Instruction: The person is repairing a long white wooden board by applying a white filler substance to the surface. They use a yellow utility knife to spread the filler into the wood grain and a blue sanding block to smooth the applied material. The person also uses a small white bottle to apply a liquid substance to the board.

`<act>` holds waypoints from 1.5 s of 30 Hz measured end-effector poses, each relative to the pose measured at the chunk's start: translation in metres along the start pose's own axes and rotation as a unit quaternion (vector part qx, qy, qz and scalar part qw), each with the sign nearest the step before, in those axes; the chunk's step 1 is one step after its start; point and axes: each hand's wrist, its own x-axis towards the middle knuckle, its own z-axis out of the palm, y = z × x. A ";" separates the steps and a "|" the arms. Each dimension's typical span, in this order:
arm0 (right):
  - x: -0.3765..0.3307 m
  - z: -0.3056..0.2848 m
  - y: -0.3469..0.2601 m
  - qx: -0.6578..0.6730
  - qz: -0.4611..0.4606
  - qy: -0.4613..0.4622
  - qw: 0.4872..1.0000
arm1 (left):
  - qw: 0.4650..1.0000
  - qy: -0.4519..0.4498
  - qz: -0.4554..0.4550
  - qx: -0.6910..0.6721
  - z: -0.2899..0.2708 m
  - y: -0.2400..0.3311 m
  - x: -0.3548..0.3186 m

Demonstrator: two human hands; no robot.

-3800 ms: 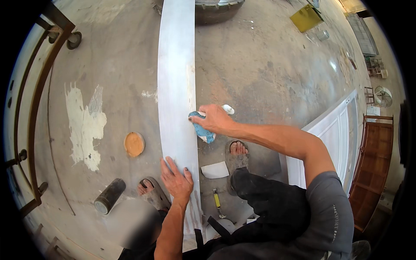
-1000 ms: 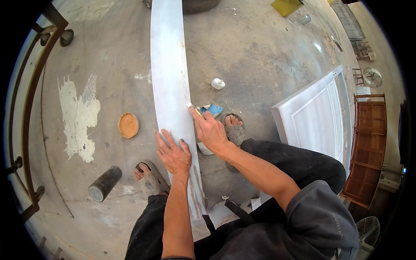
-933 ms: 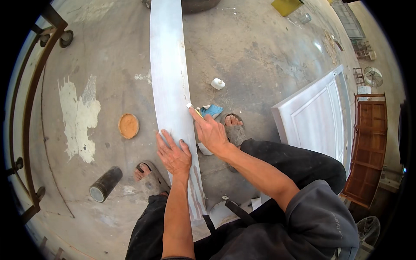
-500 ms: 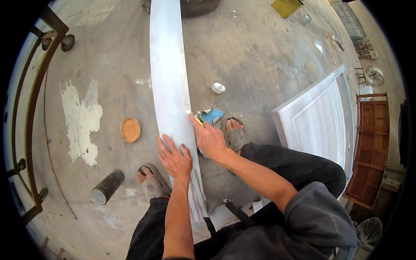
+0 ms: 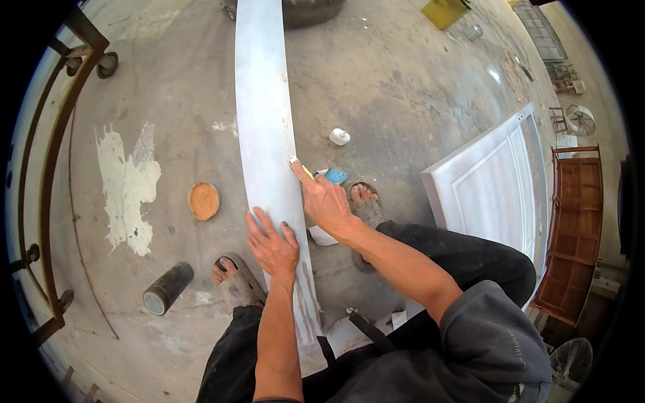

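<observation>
A long white board (image 5: 263, 101) runs from between my legs to the top of the view, with a ragged pale line of filler along its right edge. My left hand (image 5: 273, 247) lies flat on the board, fingers spread. My right hand (image 5: 328, 207) is closed around a slim yellow-handled tool (image 5: 306, 172), which looks like a small scraper. Its whitish tip touches the board's right edge; my fingers hide most of the handle. Just beyond that hand, a crumpled blue piece (image 5: 335, 176) lies on the floor, and below the hand is a white flat piece (image 5: 324, 236).
A small white bottle (image 5: 339, 137) stands right of the board. Left are a round orange-brown dish (image 5: 203, 201) and a dark cylinder (image 5: 168, 289). A white panelled door (image 5: 484, 181) lies at the right, a wheeled metal frame (image 5: 62, 134) at the left, a yellow container (image 5: 445, 12) far right.
My right hand and the tool have moved a little farther along the board's edge, away from me. The white flat piece beneath that hand shows more. My left hand stays nearly still.
</observation>
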 end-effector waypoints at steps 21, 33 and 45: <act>0.014 0.005 0.001 -0.006 0.011 -0.027 1.000 | 1.000 -0.006 -0.003 -0.006 0.001 0.000 -0.001; 0.006 0.006 -0.001 -0.005 0.002 -0.021 1.000 | 1.000 -0.003 -0.009 -0.006 -0.001 0.000 -0.001; 0.011 0.001 -0.003 -0.011 -0.003 -0.032 0.999 | 1.000 0.003 -0.004 0.000 -0.006 0.000 0.002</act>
